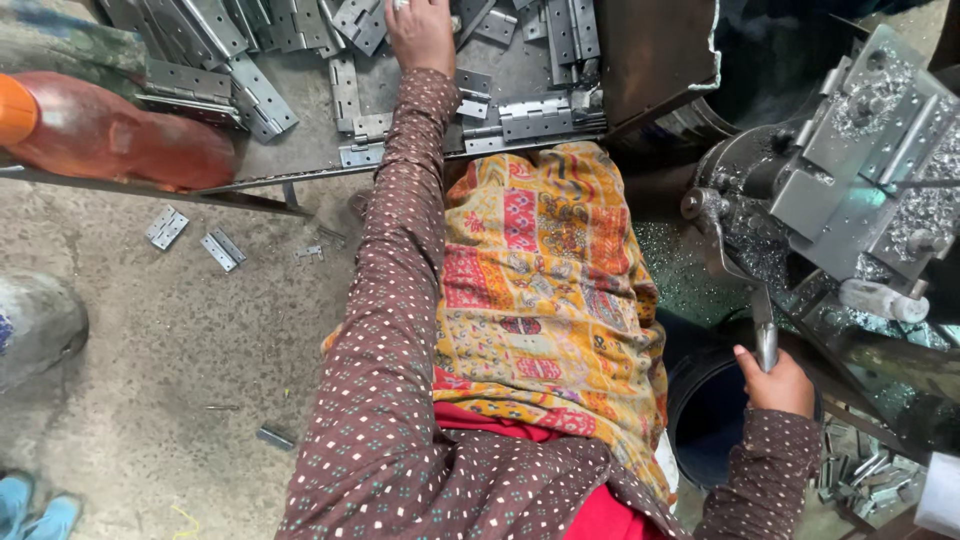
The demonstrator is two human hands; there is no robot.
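My left hand (420, 35) reaches far forward onto a heap of grey metal hinges (530, 115) lying in a flat metal tray (300, 150). Its fingertips run past the top edge of the picture, so I cannot see whether they hold a hinge. My right hand (775, 385) is closed around the grey lever handle (765, 335) of a metal machine (860, 150) on the right. A hinge plate sits clamped on that machine, covered in metal shavings. A patterned orange cloth (545, 290) covers my lap between the two arms.
A reddish plastic bottle with an orange cap (120, 135) lies at the tray's left end. Two loose hinges (165, 227) (222, 250) lie on the concrete floor. A dark blue bucket (705, 410) stands below the lever, with more hinges (860, 475) at the lower right.
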